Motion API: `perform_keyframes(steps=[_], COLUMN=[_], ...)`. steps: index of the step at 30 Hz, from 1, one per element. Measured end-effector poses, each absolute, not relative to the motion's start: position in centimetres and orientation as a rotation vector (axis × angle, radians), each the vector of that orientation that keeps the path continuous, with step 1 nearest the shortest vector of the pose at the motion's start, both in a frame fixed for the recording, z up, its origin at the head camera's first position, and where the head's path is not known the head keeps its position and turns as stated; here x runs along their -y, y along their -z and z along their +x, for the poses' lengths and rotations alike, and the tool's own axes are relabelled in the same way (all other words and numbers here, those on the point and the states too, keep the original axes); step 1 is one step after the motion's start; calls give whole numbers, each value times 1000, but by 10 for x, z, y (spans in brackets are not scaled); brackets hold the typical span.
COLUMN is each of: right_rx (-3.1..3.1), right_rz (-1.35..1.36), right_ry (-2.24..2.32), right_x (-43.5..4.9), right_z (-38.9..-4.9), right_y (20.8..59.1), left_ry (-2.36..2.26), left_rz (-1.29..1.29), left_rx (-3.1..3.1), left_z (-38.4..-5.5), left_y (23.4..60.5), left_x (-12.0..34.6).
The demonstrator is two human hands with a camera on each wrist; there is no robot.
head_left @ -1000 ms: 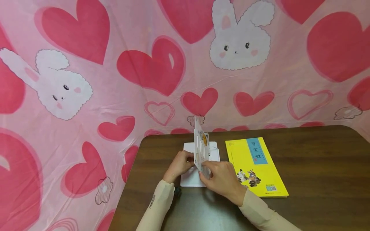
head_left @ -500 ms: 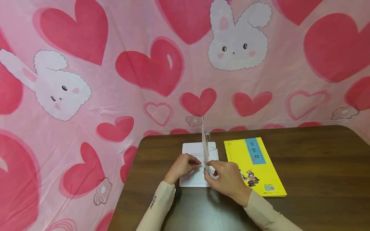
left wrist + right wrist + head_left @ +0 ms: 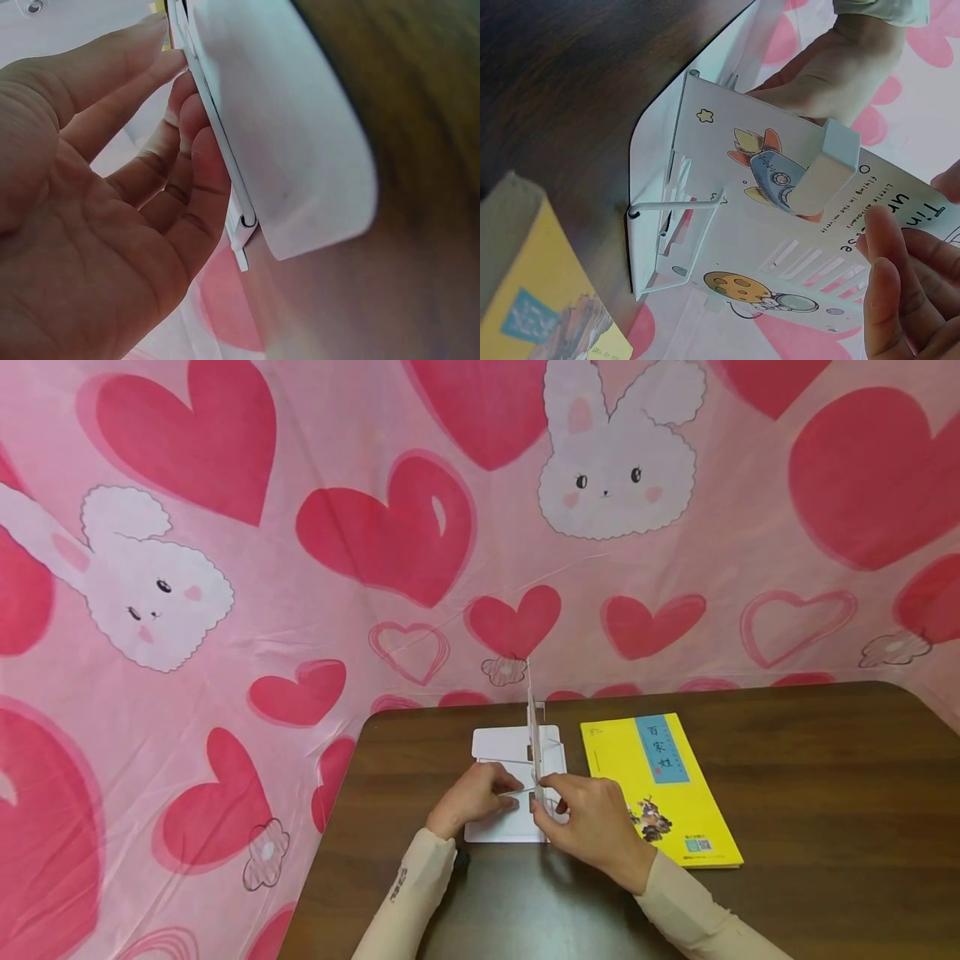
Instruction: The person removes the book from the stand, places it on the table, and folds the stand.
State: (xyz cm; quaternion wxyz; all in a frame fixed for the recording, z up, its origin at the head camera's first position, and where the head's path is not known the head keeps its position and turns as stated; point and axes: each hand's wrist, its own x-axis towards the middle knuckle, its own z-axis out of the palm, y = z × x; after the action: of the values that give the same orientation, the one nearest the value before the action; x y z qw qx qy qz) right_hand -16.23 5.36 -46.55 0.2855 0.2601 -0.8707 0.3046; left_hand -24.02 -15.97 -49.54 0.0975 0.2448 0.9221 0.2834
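A white folding book stand stands on the table, its panel (image 3: 739, 139) raised nearly upright from the flat base (image 3: 498, 743). Cartoon rocket, planet and lettering prints cover the panel, which appears edge-on in the head view. My right hand (image 3: 596, 822) pinches the panel's near edge between thumb and fingers. On the panel's other side, my left hand (image 3: 468, 797) curls its fingers at a thin white wire support (image 3: 225, 150) close above the base. The left fingertips are partly hidden behind that wire. A wire bracket (image 3: 679, 206) sticks out on the printed side.
A yellow book (image 3: 660, 785) with a blue title label lies flat on the brown wooden table (image 3: 817, 793), right of the stand. Behind the table hangs a pink cloth (image 3: 337, 577) with hearts and rabbits. A small dark object (image 3: 461, 860) shows beside the left sleeve.
The panel has turned from showing its printed face to standing edge-on, shifting slightly right with my right hand. A wire support now shows between my left fingers and the panel.
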Motion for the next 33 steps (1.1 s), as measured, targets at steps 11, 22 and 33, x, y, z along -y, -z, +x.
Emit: perform_keyframes(steps=[11,22,33], right_rx=[2304,2276,2291], right_rz=[701,698,695], right_ry=[-804,-789,-794], right_x=[-53,-52,-50], right_z=[-163,-164,-163], right_y=[466,467,467], left_ry=[-869,-925,-1048], left_rz=[732,735,689], left_rx=[-2728,-2744,-2791], left_z=[-240,-240,-240], left_y=[492,491,480], left_x=[159,162,164])
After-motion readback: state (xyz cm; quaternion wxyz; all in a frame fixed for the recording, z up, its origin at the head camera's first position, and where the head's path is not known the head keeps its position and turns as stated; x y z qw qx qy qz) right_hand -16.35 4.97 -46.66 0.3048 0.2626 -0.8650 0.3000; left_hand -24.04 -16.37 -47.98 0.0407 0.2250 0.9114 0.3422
